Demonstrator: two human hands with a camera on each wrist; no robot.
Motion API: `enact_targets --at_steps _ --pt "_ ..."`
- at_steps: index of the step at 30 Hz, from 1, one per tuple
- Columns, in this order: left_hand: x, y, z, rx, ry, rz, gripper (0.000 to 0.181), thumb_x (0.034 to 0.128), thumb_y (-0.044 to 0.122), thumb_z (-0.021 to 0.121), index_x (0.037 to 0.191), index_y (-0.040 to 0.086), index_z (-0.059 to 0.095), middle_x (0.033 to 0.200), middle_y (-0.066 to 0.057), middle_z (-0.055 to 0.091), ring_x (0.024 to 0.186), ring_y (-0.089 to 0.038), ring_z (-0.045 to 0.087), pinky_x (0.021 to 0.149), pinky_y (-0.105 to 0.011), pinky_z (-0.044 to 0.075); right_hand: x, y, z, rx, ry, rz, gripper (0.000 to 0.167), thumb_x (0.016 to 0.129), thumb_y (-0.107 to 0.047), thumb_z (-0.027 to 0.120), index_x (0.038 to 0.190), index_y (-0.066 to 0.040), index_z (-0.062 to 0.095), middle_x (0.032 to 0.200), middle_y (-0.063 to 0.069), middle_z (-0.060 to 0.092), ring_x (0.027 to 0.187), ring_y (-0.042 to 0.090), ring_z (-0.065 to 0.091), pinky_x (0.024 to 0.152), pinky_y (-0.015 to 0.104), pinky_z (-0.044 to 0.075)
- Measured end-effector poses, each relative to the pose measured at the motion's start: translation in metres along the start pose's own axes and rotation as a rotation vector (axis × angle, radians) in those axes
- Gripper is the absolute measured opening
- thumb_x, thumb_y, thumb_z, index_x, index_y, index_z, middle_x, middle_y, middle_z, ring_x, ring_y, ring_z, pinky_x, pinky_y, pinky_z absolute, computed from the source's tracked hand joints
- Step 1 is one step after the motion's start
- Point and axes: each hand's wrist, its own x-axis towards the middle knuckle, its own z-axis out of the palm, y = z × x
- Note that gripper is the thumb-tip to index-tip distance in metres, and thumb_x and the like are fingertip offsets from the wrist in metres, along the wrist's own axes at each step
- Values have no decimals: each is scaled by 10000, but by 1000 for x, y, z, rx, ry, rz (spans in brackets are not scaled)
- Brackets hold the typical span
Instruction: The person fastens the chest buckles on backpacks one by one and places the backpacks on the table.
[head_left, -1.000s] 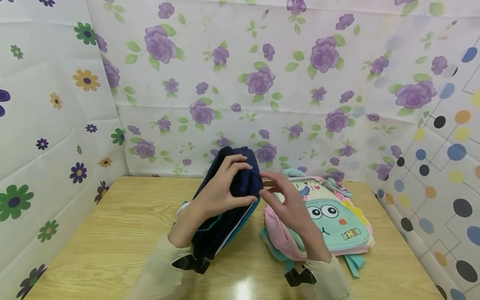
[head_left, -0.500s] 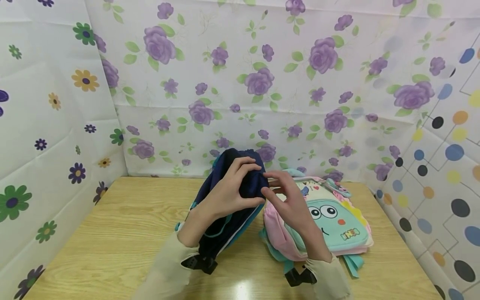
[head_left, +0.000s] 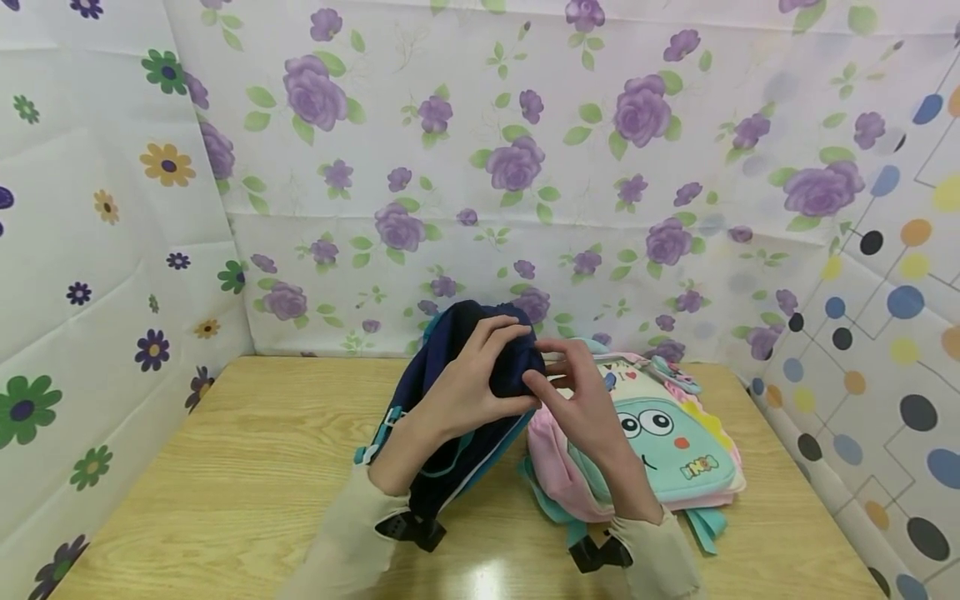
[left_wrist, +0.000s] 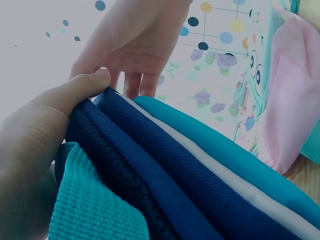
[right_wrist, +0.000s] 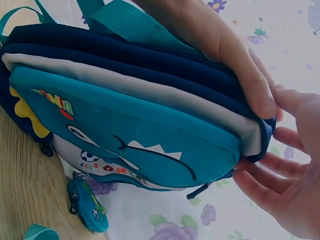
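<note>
From where I stand, the person has a navy and teal fabric backpack (right_wrist: 150, 120) in both hands, slanted over the pale wood-grain surface (head_left: 285, 442), left of the middle. Whether its lower end bears on the wood, I can't tell. The left hand (head_left: 472, 379) is clamped on the far end, thumb on one side and fingers bent round the other, with a teal woven strap (left_wrist: 95, 195) right beside it. The right hand (head_left: 579, 400) meets it at the same end, thumb and bent fingers pinching the navy corner. The bag's teal front carries a jagged white-toothed mouth, and a small teal zipped pouch (right_wrist: 91, 210) hangs near its edge.

Just to the right, partly behind the right forearm, a pink and mint fabric backpack (head_left: 667, 450) lies on the surface, its pocket printed with big round eyes and a red cheek. Cream sleeves (head_left: 337, 533) cover both forearms. Behind stands a white cloth with purple roses (head_left: 517, 192); a white cloth with coloured dots (head_left: 862, 358) closes off the right.
</note>
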Motion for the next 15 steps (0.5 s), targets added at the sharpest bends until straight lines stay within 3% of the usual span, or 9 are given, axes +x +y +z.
enact_targets --at_steps 8,15 --pt "2 1 7 7 -2 11 884 795 405 833 1508 196 355 1551 -41 305 1367 -245 450 1022 -405 503 1 -1 -2 -25 19 18 465 942 -34 651 1384 -31 507 1329 180 503 1011 330 660 815 270 549" --pt "-3 0 2 46 -4 20 888 781 477 825 1503 216 378 1574 -11 297 1327 -235 490 1001 -397 518 0 0 -6 -48 16 41 424 962 -159 662 1370 -154 546 1323 86 528 995 229 662 789 248 544"
